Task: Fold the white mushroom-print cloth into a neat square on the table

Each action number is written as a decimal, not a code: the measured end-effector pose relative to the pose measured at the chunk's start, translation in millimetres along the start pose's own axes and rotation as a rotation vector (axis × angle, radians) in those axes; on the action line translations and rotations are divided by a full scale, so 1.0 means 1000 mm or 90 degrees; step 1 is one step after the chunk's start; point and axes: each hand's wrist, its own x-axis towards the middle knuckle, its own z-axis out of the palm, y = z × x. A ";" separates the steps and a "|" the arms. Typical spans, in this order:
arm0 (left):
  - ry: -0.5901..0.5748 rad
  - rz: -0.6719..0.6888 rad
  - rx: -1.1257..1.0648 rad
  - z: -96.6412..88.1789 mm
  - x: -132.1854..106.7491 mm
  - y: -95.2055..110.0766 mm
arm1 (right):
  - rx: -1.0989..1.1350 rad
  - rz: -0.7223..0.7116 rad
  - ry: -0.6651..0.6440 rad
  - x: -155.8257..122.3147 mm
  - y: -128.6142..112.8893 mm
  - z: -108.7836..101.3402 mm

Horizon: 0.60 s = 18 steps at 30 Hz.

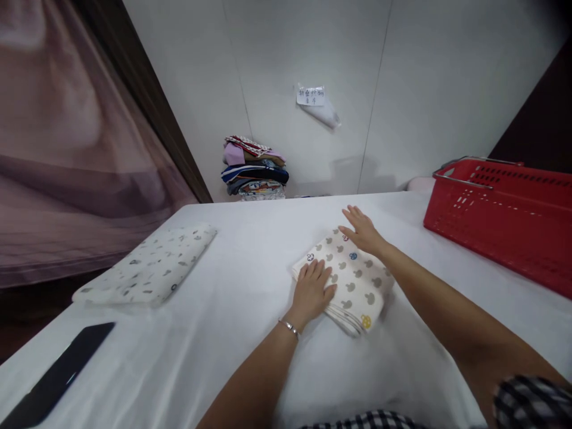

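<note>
A folded cream cloth [357, 280] with grey, blue and yellow mushroom prints lies on the white-covered table, its layered edges facing me. My left hand [313, 287] rests flat on its left part, fingers spread, a silver bracelet at the wrist. At the cloth's far edge is my right hand [363, 231], with fingers stretched out and thumb apart; whether its palm presses on the fabric I cannot tell. Neither hand grips anything. Another folded white cloth [149, 265] with small grey prints lies at the left of the table.
A red plastic basket [500, 214] with metal handles stands at the right. Near the left front edge lies a dark flat object [58, 372]. Behind the table rises a stack of folded fabrics [254, 170] by the wall. Pinkish curtains [80, 149] hang at the left.
</note>
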 end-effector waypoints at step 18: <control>-0.013 -0.010 -0.027 0.005 -0.001 0.000 | -0.150 -0.017 -0.166 -0.001 0.014 0.081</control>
